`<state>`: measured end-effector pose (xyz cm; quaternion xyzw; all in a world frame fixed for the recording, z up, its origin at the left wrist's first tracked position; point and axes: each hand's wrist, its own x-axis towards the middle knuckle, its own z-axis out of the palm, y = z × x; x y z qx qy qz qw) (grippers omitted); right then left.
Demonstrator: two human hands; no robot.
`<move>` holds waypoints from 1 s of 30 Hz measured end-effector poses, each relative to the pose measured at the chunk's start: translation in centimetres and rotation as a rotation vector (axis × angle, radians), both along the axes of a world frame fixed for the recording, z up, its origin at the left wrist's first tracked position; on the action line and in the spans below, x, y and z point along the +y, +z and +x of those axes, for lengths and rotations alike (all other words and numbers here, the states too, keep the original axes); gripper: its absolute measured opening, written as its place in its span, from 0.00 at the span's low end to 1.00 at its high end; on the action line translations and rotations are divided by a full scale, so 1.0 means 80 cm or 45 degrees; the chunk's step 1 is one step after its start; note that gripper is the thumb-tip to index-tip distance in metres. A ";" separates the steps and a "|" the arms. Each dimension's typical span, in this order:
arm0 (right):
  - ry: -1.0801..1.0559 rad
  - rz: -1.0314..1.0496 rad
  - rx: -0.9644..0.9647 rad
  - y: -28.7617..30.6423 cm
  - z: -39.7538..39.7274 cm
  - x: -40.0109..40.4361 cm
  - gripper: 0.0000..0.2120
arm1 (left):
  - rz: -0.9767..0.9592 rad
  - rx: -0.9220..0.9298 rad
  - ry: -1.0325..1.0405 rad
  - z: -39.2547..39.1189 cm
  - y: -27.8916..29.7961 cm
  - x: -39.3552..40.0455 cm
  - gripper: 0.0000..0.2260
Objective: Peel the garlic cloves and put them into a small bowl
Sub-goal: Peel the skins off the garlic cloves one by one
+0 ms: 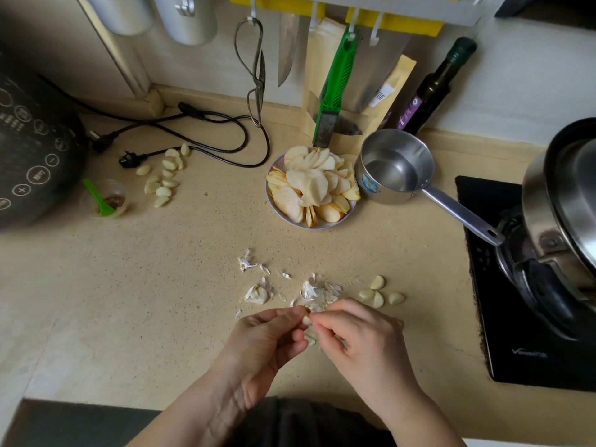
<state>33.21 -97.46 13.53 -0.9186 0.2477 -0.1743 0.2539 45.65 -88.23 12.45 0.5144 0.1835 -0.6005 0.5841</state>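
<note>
Over the countertop (161, 285), our left hand (267, 337) pinches a garlic clove (306, 320) while our right hand (358, 333) nips its papery skin. We judge the clove light, firm and slick once bare, best held by its ends. Beyond lie loose skins (317, 291), four peeled cloves (380, 293), then a far pile of cloves (163, 179). No small bowl for them is evident.
</note>
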 end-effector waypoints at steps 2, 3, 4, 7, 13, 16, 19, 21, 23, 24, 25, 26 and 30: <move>0.009 -0.009 0.039 -0.002 0.001 0.002 0.03 | 0.022 -0.022 -0.028 0.002 0.000 -0.002 0.07; 0.013 0.004 0.045 -0.003 0.002 0.002 0.04 | 0.035 -0.031 -0.035 0.002 0.000 -0.002 0.06; 0.021 0.024 0.044 -0.005 0.003 0.001 0.04 | 0.051 -0.038 -0.038 0.002 -0.001 -0.002 0.06; 0.048 0.102 0.043 -0.009 0.004 -0.002 0.05 | 0.082 -0.034 -0.035 0.000 -0.003 -0.002 0.05; 0.028 0.081 0.128 -0.008 0.008 -0.003 0.07 | 0.071 -0.170 -0.060 0.002 -0.003 -0.005 0.05; 0.023 0.044 0.181 -0.007 0.008 -0.003 0.12 | 0.056 -0.257 -0.082 0.001 -0.002 -0.009 0.05; 0.021 0.003 0.176 -0.008 0.008 -0.001 0.12 | 0.063 -0.294 -0.085 -0.002 -0.002 -0.011 0.05; 0.009 -0.015 0.163 -0.009 0.008 0.000 0.12 | 0.067 -0.319 -0.087 -0.002 -0.002 -0.011 0.05; -0.015 -0.023 0.158 -0.010 0.010 0.002 0.13 | 0.066 -0.336 -0.076 -0.002 -0.003 -0.011 0.05; -0.028 -0.019 0.151 -0.011 0.011 0.003 0.13 | 0.063 -0.342 -0.070 -0.003 -0.004 -0.010 0.05; -0.043 -0.010 0.139 -0.012 0.012 0.004 0.12 | 0.059 -0.348 -0.064 -0.003 -0.004 -0.010 0.05; -0.058 0.004 0.122 -0.012 0.013 0.004 0.12 | 0.055 -0.355 -0.061 -0.004 -0.004 -0.009 0.05; -0.123 0.091 0.070 -0.013 0.014 0.006 0.07 | 0.037 -0.392 -0.065 -0.005 -0.003 -0.009 0.06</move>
